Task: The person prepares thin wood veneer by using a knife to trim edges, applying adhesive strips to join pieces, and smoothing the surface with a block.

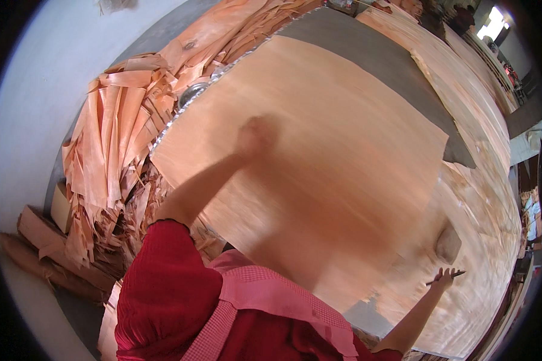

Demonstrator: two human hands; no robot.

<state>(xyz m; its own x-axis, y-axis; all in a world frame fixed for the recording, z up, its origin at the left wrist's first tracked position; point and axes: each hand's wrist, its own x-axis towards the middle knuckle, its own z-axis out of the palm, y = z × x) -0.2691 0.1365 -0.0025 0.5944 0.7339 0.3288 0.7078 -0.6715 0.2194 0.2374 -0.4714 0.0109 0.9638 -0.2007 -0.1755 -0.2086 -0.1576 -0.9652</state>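
A large tan wood veneer sheet point(343, 132) lies before me over the work surface. My left hand point(259, 135) is over the sheet's left half; motion blurs its fingers, so their pose and any contact are unclear. Off the sheet's near right corner, my right hand point(444, 279) is closed round a slim dark knife-like tool point(457, 274), which points to the right. Just beyond that hand rests a brown, block-shaped lump point(448, 243) on paler veneer point(482, 289).
Loose veneer strips point(111, 138) are heaped on the left, between the sheet and a white wall point(42, 108). A metal bowl point(193, 94) sits at the sheet's left edge. A dark grey panel point(367, 54) shows beyond the sheet, with more veneer point(457, 78) at far right.
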